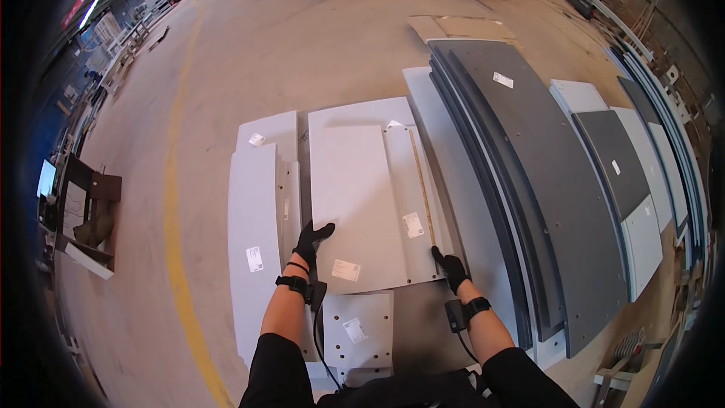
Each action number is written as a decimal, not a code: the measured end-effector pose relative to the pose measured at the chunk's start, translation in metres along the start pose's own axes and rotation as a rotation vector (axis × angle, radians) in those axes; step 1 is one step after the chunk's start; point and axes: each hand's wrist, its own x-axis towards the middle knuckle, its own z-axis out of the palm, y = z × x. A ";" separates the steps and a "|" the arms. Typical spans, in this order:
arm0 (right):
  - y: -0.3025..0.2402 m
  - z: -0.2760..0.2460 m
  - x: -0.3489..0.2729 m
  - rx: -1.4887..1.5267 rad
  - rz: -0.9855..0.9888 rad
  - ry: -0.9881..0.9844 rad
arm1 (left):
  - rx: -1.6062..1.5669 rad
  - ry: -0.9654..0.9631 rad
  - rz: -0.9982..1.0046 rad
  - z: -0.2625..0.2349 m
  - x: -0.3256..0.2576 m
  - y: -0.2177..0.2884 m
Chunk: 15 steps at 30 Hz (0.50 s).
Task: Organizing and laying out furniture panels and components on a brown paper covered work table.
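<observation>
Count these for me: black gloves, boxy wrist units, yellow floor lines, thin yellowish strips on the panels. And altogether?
Black gloves, left and right: 2
Boxy wrist units, left and right: 2
Yellow floor line: 1
Thin yellowish strip: 1
Total: 6

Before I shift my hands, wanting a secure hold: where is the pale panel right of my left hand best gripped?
Probably its left edge, approached from the left by the left hand: the pale panel lies flat, and a gap beside that edge leaves room. Its right edge seems to overlie the holed panel, so gripping there looks harder.
</observation>
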 end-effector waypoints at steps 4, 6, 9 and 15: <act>-0.003 0.000 -0.005 -0.196 -0.132 0.146 | 0.072 0.069 0.085 0.018 -0.003 0.001; 0.000 -0.012 -0.017 -0.150 -0.162 0.209 | 0.204 0.101 0.132 0.013 -0.004 -0.002; -0.035 -0.030 -0.057 -0.135 -0.231 0.218 | -0.105 -0.015 0.077 0.069 -0.057 0.029; -0.079 -0.075 -0.153 0.157 -0.266 0.161 | -0.258 -0.246 0.095 0.024 -0.109 0.050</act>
